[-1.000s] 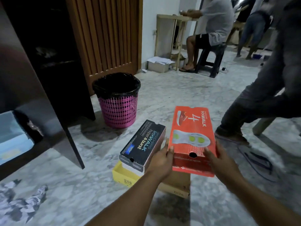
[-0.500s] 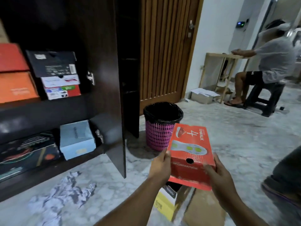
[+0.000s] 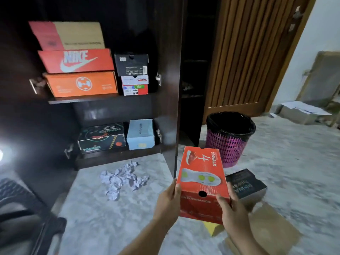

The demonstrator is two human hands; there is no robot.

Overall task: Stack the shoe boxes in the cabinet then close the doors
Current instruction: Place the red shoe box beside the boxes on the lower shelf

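An orange GoWalk shoe box (image 3: pixel 201 173) is held in the air in front of the open dark cabinet (image 3: pixel 114 98). My left hand (image 3: pixel 168 203) grips its left side and my right hand (image 3: pixel 232 211) grips its right near corner. The upper shelf holds a stack with a red Nike box (image 3: pixel 76 60) over an orange box (image 3: pixel 81 83), and a smaller stack topped by a black box (image 3: pixel 131 64). On the lower shelf sit a black Foamies box (image 3: pixel 102 138) and a light blue box (image 3: pixel 140 134). A black box (image 3: pixel 245 183) and a yellow box (image 3: pixel 213 228) remain on the floor.
The open cabinet door (image 3: pixel 169 70) stands edge-on just left of the held box. A pink bin with a black liner (image 3: pixel 229 137) is behind it. Crumpled paper (image 3: pixel 122 178) lies on the marble floor. Flat cardboard (image 3: pixel 270 229) lies at the lower right.
The view has swung left toward the cabinet, showing more of both shelves. I have carried the orange box left and closer to the cabinet door, both hands still gripping it.
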